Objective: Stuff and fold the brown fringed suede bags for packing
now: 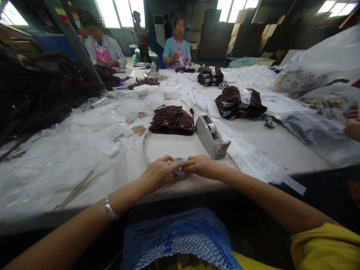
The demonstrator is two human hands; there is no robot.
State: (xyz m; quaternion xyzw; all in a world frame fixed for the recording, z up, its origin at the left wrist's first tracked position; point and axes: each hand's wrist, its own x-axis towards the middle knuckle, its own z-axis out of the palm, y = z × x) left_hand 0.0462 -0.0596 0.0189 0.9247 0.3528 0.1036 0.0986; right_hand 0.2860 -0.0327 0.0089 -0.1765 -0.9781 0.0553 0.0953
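A: State the location of the tape roll (179, 173).
B: Near edge of the table (165, 145), directly ahead of the person's body. From here I cannot tell whether it rests on the surface or is slightly raised.

A: State the grip.
B: Both hands are closed on it. The left hand (161, 170) takes the left side, fingers reaching over the top. The right hand (201, 166) has its fingertips together at the right rim. Grip force: cannot tell.

A: Orientation?
B: Round part, so no long axis. The ring's open face points mostly upward.

A: Reference for position?
B: The tape dispenser (200, 131). It stands beyond the roll and to its right, apart from both hands. Its long axis runs obliquely, from the far left to the near right.

A: Which hand is nearer to it?
B: The right. The dispenser's near end stands just beyond that wrist.

A: And the brown fringed bag (172, 122)?
B: Farther across the table, beyond the roll, just left of the dispenser.
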